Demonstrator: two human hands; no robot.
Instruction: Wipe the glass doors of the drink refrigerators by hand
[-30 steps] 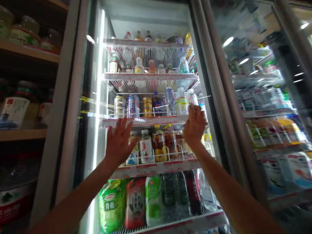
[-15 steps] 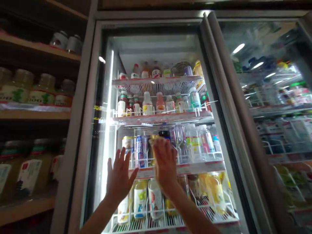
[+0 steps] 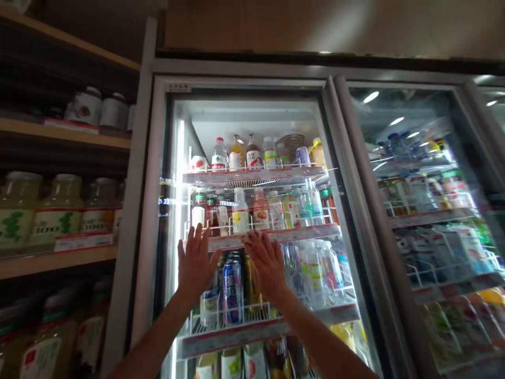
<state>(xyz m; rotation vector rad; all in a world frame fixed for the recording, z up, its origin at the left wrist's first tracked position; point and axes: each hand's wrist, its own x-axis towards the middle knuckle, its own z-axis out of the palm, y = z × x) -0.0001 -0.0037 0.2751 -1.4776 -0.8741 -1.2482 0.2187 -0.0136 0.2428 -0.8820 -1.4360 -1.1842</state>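
Observation:
Both my arms reach up before a glass-fronted drinks fridge (image 3: 236, 84). My left hand (image 3: 196, 266) is open, fingers spread, palm toward the glass near the third shelf's cans. Beside it, my right hand (image 3: 266, 263) is flat with its fingers stretched out, near the edge of the second shelf (image 3: 307, 232). A pale blur shows at its fingertips; whether it is a reflection or a thing, I cannot make out. Whether either hand touches the glass is unclear. Behind the hands stand a blue can (image 3: 232, 292) and a bottle with a white cap (image 3: 240, 210).
A long metal door handle (image 3: 365, 210) runs down the fridge's right side. Another glass door (image 3: 410, 121) with drinks behind it stands further right. On the left, wooden shelves (image 3: 59, 134) hold large jars (image 3: 59, 208) and bottles.
My view has tilted upward, so the shelves appear lower. Both hands are now higher against the fridge shelves, with the right hand raised from the third shelf to the second shelf's edge.

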